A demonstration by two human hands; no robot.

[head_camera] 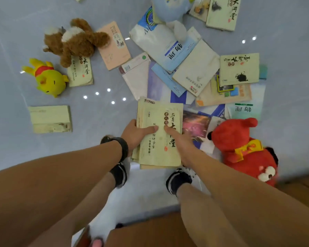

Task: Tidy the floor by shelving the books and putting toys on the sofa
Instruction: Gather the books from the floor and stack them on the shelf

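Head view: your left hand (135, 134) grips the cream book stack (159, 136); your right hand (181, 143) lies flat on it. Lifted unevenly, lower books may slide out.

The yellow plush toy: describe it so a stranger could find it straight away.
Look at the left side of the grey floor, away from the big heap of books. There the yellow plush toy lies just below the brown teddy bear, next to a cream book. It is the only bright yellow toy, with a red band round its neck.
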